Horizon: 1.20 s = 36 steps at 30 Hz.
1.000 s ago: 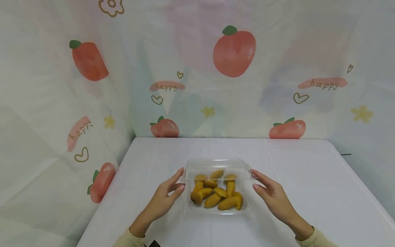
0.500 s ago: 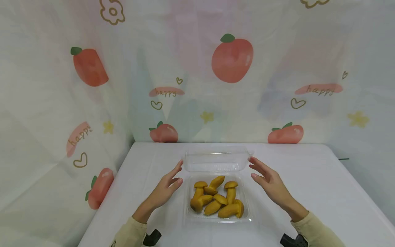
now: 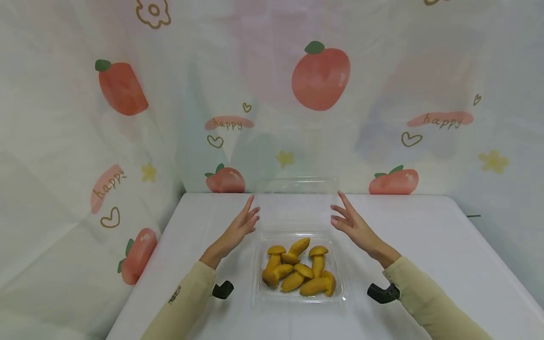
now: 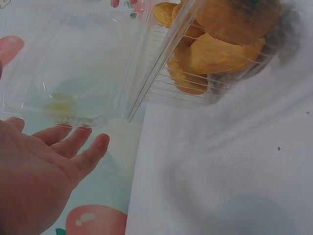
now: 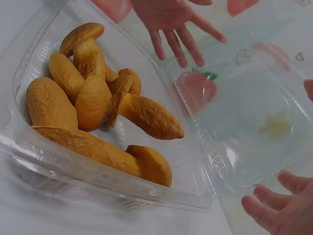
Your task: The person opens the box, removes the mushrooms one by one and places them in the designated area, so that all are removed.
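Note:
A clear plastic clamshell box (image 3: 299, 299) sits in front of me on the white cloth, with several yellow-brown mushrooms (image 3: 316, 285) lying in its base. Its see-through lid (image 3: 297, 180) stands raised at the back, facing me. My left hand (image 3: 231, 235) is at the lid's left side, fingers extended. In the left wrist view, those fingertips (image 4: 100, 142) are right at the lid's edge. On the opposite side, my right hand (image 3: 361, 231) has its fingers spread, index pointing forward by the lid's right edge. Neither hand grips anything.
Behind the table (image 3: 425, 236) hangs a pale curtain (image 3: 263, 71) printed with red fruit, hearts and "happy". It also runs along the left side. Black wrist devices (image 3: 383, 293) jut inward from both sleeves.
The lid has swung up and back, from leaning over the rear mushrooms to standing upright. Both hands have moved forward along its sides, and more of the sleeves shows.

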{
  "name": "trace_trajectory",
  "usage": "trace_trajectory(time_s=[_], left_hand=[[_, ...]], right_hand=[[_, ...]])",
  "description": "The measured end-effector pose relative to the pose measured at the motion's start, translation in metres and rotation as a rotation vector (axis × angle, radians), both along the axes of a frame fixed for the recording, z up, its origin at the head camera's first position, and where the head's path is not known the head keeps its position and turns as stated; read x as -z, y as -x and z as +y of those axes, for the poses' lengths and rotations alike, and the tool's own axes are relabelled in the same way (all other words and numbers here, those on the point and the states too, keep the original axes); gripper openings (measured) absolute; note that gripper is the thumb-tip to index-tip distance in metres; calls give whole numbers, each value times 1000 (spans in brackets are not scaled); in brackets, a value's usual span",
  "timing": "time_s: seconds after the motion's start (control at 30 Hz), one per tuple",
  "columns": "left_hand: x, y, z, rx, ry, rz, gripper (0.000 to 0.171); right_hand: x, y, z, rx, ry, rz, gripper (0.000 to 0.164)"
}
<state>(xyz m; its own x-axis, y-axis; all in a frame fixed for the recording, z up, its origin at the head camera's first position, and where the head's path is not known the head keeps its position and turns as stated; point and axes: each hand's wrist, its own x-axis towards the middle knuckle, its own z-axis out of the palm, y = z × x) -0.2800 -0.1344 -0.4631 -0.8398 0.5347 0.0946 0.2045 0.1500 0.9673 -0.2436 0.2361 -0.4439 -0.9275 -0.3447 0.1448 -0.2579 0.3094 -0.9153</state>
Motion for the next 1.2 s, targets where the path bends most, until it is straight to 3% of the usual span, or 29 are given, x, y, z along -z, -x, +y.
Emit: trace_trajectory(time_s=[0.23, 0.47, 0.87, 1.2], left_hand=[[6, 15, 5, -59, 10, -110, 66], [11, 21, 6, -46, -19, -229, 63], [16, 31, 3, -22, 54, -252, 62], [16, 41, 4, -63, 100, -289, 69]], right_hand=[[4, 14, -2, 20, 33, -75, 80], [9, 23, 0, 19, 21, -149, 71], [16, 36, -2, -5, 7, -241, 69], [19, 44, -2, -8, 30, -293, 70]])
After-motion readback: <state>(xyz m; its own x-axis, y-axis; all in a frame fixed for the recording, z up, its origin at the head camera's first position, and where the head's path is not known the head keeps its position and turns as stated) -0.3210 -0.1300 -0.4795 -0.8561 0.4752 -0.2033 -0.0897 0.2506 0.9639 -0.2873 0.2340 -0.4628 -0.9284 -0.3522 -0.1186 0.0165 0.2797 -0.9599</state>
